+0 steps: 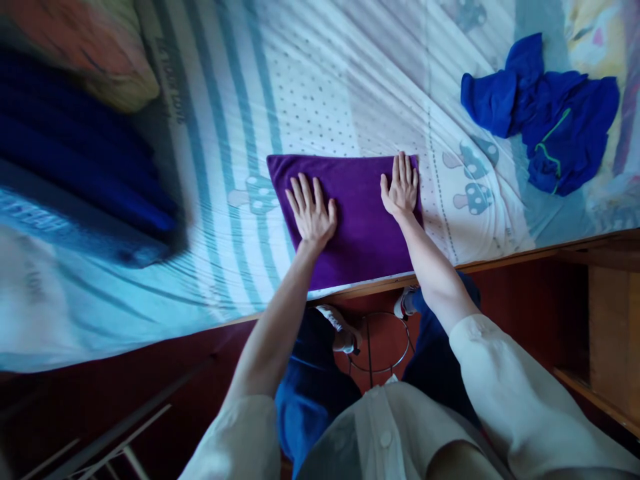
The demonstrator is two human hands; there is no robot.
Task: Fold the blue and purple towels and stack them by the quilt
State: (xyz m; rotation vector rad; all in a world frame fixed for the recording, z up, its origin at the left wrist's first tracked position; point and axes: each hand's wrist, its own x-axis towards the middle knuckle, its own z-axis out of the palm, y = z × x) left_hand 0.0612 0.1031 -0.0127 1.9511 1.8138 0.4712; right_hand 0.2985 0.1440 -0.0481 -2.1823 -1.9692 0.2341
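Observation:
A purple cloth [360, 220] lies spread flat on the bed, close to its near edge. My left hand [313, 212] rests palm down on the cloth's left part, fingers spread. Near the cloth's upper right corner, my right hand [401, 187] also presses flat, its thumb apart from the other fingers. Neither hand grips anything. The cloth's far left corner sticks out past my left hand, and its near edge runs along the wooden bed edge.
A crumpled blue garment [555, 120] with a green cord lies to the right on the patterned bedsheet [320, 87]. Folded dark blue fabric [75, 147] and a pillow [100, 47] are at the left. Under the bed's edge stands a round metal frame [380, 370] between my feet.

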